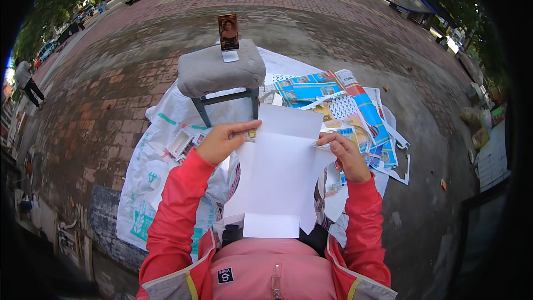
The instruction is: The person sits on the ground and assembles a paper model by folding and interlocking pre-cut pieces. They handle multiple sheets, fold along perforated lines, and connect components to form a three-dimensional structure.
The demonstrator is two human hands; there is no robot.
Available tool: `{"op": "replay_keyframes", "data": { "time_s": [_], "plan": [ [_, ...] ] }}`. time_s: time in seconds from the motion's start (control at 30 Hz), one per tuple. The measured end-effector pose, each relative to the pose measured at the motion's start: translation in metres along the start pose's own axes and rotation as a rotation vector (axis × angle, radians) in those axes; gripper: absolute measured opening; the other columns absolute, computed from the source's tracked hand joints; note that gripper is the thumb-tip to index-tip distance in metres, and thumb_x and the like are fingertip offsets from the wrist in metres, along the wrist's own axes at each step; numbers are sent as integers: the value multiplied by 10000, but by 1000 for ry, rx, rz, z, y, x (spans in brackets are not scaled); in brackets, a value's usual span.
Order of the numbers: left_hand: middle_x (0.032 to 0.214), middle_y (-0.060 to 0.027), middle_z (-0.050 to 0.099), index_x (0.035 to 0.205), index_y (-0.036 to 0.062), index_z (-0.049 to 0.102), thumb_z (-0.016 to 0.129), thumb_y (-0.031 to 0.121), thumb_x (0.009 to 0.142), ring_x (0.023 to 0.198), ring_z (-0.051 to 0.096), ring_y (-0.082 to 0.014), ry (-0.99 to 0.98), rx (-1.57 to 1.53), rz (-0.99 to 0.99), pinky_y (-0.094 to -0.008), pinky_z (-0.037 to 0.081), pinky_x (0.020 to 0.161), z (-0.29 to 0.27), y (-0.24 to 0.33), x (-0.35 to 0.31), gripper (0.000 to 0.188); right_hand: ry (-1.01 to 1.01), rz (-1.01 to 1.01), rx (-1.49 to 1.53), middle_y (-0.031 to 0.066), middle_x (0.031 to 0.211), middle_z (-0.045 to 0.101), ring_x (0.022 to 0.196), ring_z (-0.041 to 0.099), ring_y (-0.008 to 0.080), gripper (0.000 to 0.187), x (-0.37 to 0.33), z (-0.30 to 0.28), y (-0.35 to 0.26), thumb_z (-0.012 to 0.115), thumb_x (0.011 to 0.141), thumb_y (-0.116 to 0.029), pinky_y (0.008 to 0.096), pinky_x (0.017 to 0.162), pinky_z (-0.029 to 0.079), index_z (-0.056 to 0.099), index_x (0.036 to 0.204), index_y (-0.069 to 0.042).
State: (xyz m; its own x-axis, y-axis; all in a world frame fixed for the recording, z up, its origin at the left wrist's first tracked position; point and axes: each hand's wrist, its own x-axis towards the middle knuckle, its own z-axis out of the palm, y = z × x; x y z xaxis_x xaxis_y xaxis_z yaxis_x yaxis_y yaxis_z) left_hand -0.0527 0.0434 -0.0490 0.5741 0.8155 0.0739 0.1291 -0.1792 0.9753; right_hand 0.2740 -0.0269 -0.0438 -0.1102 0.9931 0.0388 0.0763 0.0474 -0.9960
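A white cardboard sheet with creased flaps at its far and near ends lies over my lap, its plain side up. My left hand is closed at its far left edge, the index finger stretched along a small side flap whose printed underside shows. On the opposite edge, my right hand pinches the side flap between thumb and fingers. The far flap tilts up between the two hands, and a small near flap is folded against my jacket. My fingers partly hide both side flaps.
Beyond the sheet stands a grey padded stool with a phone propped on a small stand. Printed cardboard pieces are heaped at the right. A white plastic sack is spread on the brick pavement. A person is at the far left.
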Motion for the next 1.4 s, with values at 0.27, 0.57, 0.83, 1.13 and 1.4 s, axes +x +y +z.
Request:
{"op": "replay_keyframes", "data": {
  "time_s": [0.27, 0.57, 0.83, 1.13, 1.4],
  "plan": [
    [1279, -80, 618, 1333, 45, 572, 486, -15, 905, 1141, 548, -114, 32, -35, 33, -250, 413, 981, -2, 9, -1, 441, 171, 9, -251, 94, 1010, 673, 903, 599, 127, 222, 8, 9, 1, 602, 889, -102, 258, 790, 468, 669, 1049, 37],
    [1170, -117, 653, 1456, -16, 346, 605, 224, 968, 981, 595, -126, 166, -115, -82, -267, 478, 849, 11, -7, 8, 603, 460, -269, -124, 79, 1024, 672, 882, 586, 108, 291, 45, -4, -22, 631, 880, -106, 246, 814, 454, 637, 1131, 41],
    [1047, -68, 666, 1225, -52, 572, 510, 224, 997, 914, 594, -110, 120, -6, -56, -273, 477, 812, 17, -31, 6, 363, 373, -325, -181, 158, 1207, 588, 976, 625, 168, 416, 28, 11, -47, 524, 958, -127, 296, 882, 491, 493, 1357, -13],
    [994, -31, 653, 1205, -38, 580, 506, 211, 998, 844, 592, -73, 203, -55, -21, -234, 477, 747, 2, -32, 5, 332, -95, -385, -850, 173, 1261, 555, 1125, 574, 297, 694, -18, 10, -15, 413, 703, 226, 341, 947, 466, 628, 1254, -137],
    [1034, -47, 657, 1247, -33, 570, 508, 190, 992, 874, 605, -84, 171, -314, -107, -242, 489, 765, 7, -34, 4, 344, 36, -323, -686, 159, 1142, 575, 1028, 601, 301, 531, -24, 5, -5, 607, 713, 185, 346, 874, 496, 688, 1142, -118]
  ]
}}
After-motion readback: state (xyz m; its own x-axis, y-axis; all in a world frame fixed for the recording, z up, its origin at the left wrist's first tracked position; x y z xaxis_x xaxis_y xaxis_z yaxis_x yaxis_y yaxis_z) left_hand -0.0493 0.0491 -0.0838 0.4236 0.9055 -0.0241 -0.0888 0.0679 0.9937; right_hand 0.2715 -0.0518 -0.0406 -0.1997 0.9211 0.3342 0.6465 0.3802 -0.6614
